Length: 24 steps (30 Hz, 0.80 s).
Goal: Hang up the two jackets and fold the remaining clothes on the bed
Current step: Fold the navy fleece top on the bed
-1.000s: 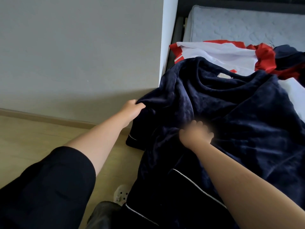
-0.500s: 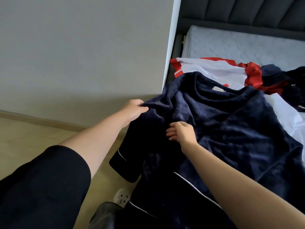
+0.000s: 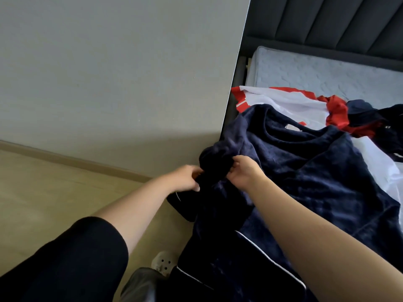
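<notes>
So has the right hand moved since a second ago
Yes. The right hand has shifted left across the navy top, toward the wall edge, and now grips the bunched sleeve beside the left hand.

Navy top (image 3: 305,171) plush fleece, matt; mattress (image 3: 327,75) quilted cloth.

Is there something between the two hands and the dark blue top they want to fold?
No, nothing visible. The left hand and the right hand both already grip the bunched sleeve of the dark blue top, which lies over the white and red garment on the bed.
</notes>
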Tool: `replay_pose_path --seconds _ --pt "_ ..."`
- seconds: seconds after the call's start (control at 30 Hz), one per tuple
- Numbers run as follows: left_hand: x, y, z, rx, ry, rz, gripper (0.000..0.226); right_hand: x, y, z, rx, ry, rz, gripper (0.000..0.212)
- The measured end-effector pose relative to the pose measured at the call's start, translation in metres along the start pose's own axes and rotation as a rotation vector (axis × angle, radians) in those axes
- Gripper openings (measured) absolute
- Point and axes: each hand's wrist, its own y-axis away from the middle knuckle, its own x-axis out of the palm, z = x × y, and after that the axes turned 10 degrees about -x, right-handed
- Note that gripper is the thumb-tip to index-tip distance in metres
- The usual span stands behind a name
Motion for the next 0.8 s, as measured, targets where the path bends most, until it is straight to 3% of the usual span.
replay_pose_path --seconds 0.1,0.17,0.23,0.3,0.43,0.63,0.73,0.8 --pt "0.019 -0.005 0.011 -0.061 -0.264 0.078 0.013 -0.006 -0.003 0.004 -0.016 -0.07 -0.017 0.024" --pt "0.032 -0.01 0.022 -0.122 -0.352 -0.032 0.022 -0.007 -0.003 0.007 -0.029 -0.127 -0.034 0.025" --pt "0.032 -0.009 0.028 -0.167 -0.354 -0.227 0.017 -0.01 -0.003 0.009 -0.041 -0.102 -0.032 0.022" --pt "0.023 -0.005 0.026 -0.162 -0.232 -0.338 0.013 -0.014 0.004 0.011 -0.042 0.03 0.016 0.019" --pt "-0.006 0.018 -0.003 -0.1 0.05 -0.339 0.024 -0.027 0.024 0.022 0.008 0.144 0.039 0.023" --pt "-0.027 0.085 -0.085 -0.096 0.319 -0.229 0.022 -0.055 0.066 0.047 0.009 0.181 -0.011 0.038" --pt "-0.015 0.121 -0.129 -0.085 0.523 -0.158 0.017 -0.075 0.09 0.063 -0.008 0.188 -0.012 0.031" --pt "0.002 0.143 -0.153 -0.059 0.63 0.014 0.018 -0.093 0.104 0.072 -0.043 0.179 -0.031 0.029"
